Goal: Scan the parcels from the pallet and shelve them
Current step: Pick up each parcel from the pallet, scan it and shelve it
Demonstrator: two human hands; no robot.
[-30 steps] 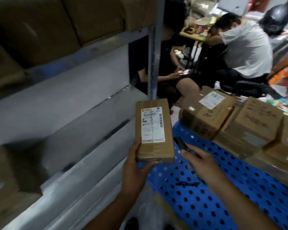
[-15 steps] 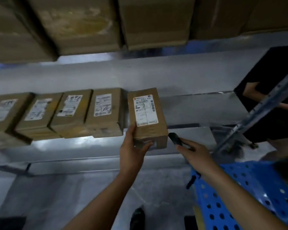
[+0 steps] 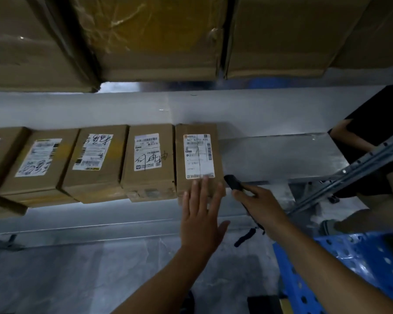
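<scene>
Five brown cardboard parcels lie in a row on the grey metal shelf, flat, side by side and touching, each w/ a white paper label on top; some have black handwriting. The end parcel is at the right of the row, rectangular, its label creased down the middle, its left side against the next box. The L hand is flat, fingers straight and a little spread, fingertips resting on the near end of the end parcel by the lower edge of the label; it grips nothing. The R hand is just beside it on the right, fingers curled round a black scanner, w/ a dark strap hanging under the wrist. Above, big boxes wrapped in shiny plastic film fill the upper level. At bottom right is a corner of the blue plastic pallet w/ round holes. The floor is smooth, pale grey.
</scene>
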